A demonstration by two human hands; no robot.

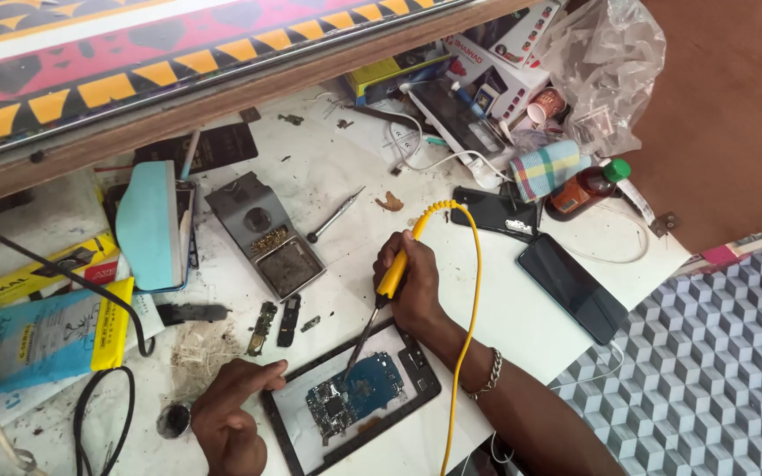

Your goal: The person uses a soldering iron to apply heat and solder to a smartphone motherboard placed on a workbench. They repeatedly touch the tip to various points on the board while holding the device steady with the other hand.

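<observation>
Here I have my right hand closed round a yellow soldering iron, its tip down on the blue circuit board in the black phone frame, while my left hand, fingers loosely curled and holding nothing, touches the frame's left edge on the cluttered white table, with a dark phone lying off to the right.

There is only one camera, and it is sitting on the person's head. It is looking down and a bit forward at the white table. It is staying close, near enough to show small parts. The table is filling most of the view, with patterned floor showing to its right.
</observation>
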